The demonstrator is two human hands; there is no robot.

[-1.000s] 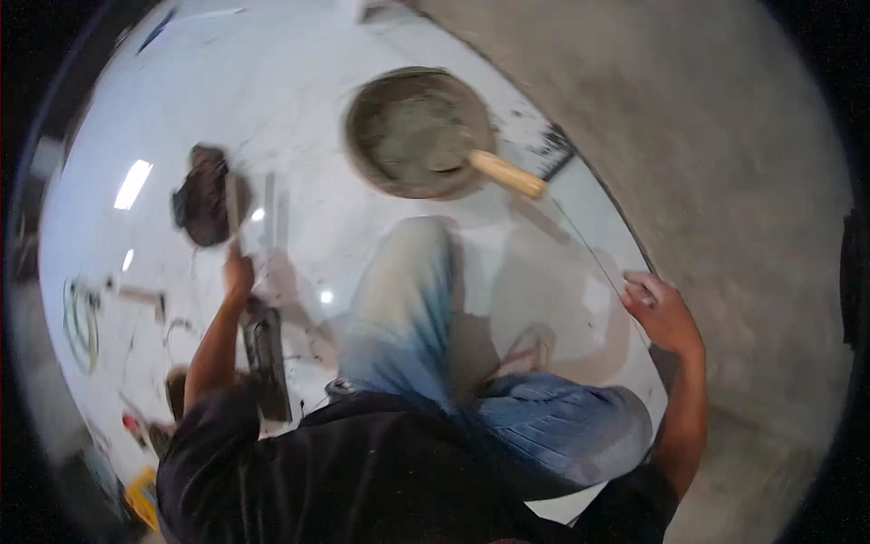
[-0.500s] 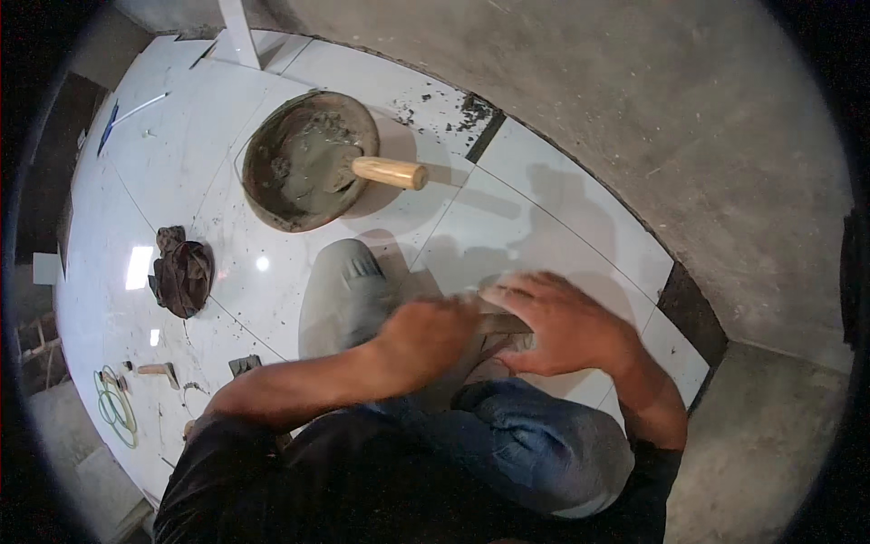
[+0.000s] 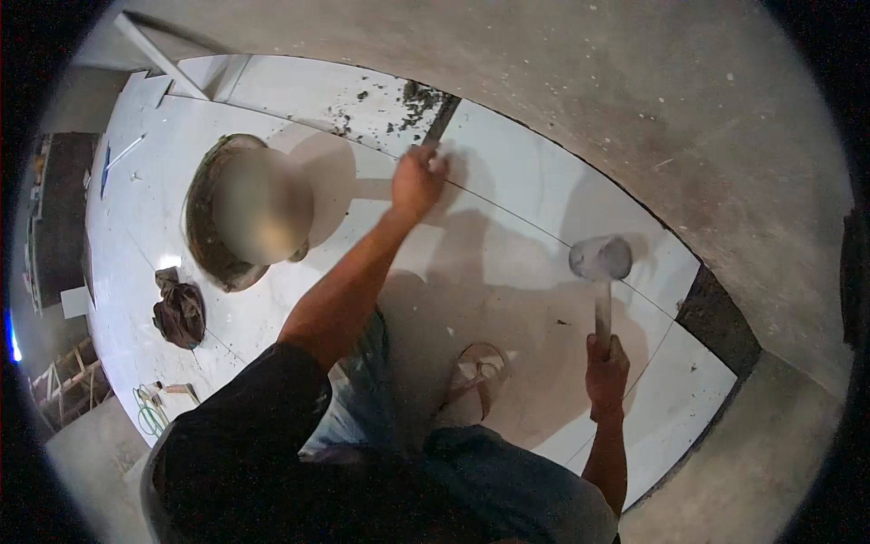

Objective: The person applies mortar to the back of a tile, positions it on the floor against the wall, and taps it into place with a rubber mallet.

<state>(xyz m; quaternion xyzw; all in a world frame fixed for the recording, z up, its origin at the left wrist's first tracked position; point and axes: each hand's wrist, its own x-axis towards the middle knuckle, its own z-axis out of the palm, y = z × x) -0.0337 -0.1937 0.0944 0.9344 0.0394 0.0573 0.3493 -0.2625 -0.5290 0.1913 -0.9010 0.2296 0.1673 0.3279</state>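
Note:
My right hand (image 3: pixel 606 376) is wrapped around the handle of a mallet (image 3: pixel 601 258), whose pale grey, cylindrical head is over the white floor tiles (image 3: pixel 507 240) on the right. Stretched out ahead, my left hand (image 3: pixel 420 184) is at the near end of a narrow dark gap (image 3: pixel 442 121) between two tiles. Its fingers are curled together, and whatever they may hold is hidden.
A mortar basin (image 3: pixel 207 238) stands at the left, its inside mostly blurred. Dark crumbs (image 3: pixel 419 98) lie beside the gap. A dark crumpled cloth (image 3: pixel 179 313) and a green hose loop (image 3: pixel 149 410) are farther left. A concrete wall (image 3: pixel 634 109) borders the tiles; bare floor (image 3: pixel 720 313) shows right.
My hands were together above my legs, around a stick-like piece. Now the left has reached forward to the gap, and the right is out to the right with the mallet.

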